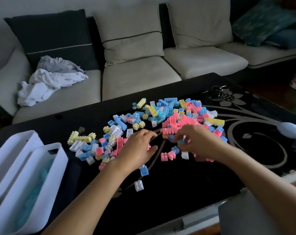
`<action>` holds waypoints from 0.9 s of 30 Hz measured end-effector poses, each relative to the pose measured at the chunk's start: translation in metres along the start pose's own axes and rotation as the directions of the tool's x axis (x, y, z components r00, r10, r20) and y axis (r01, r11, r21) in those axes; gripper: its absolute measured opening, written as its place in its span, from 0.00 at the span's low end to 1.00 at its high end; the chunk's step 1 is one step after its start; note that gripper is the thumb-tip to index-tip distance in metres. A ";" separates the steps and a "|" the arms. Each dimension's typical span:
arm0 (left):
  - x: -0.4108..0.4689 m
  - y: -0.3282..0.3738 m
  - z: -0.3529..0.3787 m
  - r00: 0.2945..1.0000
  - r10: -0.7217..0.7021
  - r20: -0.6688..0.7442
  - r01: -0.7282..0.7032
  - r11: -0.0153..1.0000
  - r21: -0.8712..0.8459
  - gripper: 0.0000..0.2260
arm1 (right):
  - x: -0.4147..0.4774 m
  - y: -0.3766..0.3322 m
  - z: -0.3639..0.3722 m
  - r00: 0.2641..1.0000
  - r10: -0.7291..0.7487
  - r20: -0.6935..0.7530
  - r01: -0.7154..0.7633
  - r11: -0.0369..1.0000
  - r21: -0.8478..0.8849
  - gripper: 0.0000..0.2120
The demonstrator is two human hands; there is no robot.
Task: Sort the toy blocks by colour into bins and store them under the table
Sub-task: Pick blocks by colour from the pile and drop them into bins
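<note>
Scattered heap of pastel plastic toy blocks (pixel 160 119) — pink, blue, yellow, white — across the middle of a black glass counter (pixel 177 192) with silver flower patterns. Left hand (pixel 137 148) lying over pink blocks at the heap's near edge, fingers loosely straight and spread. Right hand (pixel 197 141) just beside it, fingers pinching a small turquoise block (pixel 180 141). Two white plastic bins (pixel 56 175) by the counter's left end, turquoise blocks inside the nearer one.
</note>
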State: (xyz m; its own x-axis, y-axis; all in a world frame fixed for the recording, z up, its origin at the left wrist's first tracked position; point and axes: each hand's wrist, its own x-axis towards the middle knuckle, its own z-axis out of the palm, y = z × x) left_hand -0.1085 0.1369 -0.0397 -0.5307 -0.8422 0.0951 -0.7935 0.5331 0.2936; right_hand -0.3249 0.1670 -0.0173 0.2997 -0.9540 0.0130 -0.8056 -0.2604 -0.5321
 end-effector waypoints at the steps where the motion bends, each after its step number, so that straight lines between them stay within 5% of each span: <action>1: 0.007 0.008 0.000 1.000 0.018 -0.014 -0.018 1.000 -0.025 0.19 | 0.005 0.007 -0.011 0.996 0.042 -0.077 -0.037 0.998 0.057 0.07; 4: 0.038 0.037 0.010 0.995 0.093 -0.020 -0.095 0.989 -0.110 0.21 | 0.020 0.036 -0.035 0.924 0.277 -0.263 -0.179 0.922 0.345 0.06; 7: 0.072 0.061 0.029 0.990 0.138 0.022 -0.135 0.985 -0.106 0.23 | 0.027 0.065 -0.039 0.812 0.521 -0.261 -0.251 0.717 0.650 0.12; 12: 0.100 0.070 0.056 0.996 0.031 0.086 -0.038 0.995 0.089 0.32 | 0.016 0.078 -0.031 0.803 0.557 -0.212 -0.201 0.588 0.783 0.15; 15: 0.084 0.068 0.059 0.991 0.120 0.053 -0.123 0.991 0.058 0.31 | 0.022 0.075 -0.026 0.822 0.517 -0.241 -0.195 0.652 0.733 0.16; 19: 0.060 0.055 0.046 0.975 0.222 0.006 -0.215 0.951 -0.222 0.22 | 0.033 0.060 -0.015 0.885 0.396 -0.245 -0.176 0.771 0.612 0.15; 24: 0.061 0.016 0.014 0.984 -0.063 -0.167 0.045 0.993 -0.112 0.15 | 0.034 0.052 -0.003 0.913 0.270 -0.305 -0.206 0.952 0.227 0.11; 27: 0.065 -0.010 0.006 0.961 -0.278 -0.013 0.278 0.960 0.032 0.12 | 0.029 0.054 0.004 0.892 0.275 -0.359 -0.302 0.953 -0.018 0.14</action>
State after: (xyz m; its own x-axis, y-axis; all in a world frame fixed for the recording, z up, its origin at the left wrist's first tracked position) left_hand -0.1369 0.0774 -0.0419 -0.2858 -0.9580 0.0218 -0.9187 0.2804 0.2780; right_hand -0.3573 0.1262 -0.0492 -0.1381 -0.9759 0.1692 -0.8677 0.0369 -0.4957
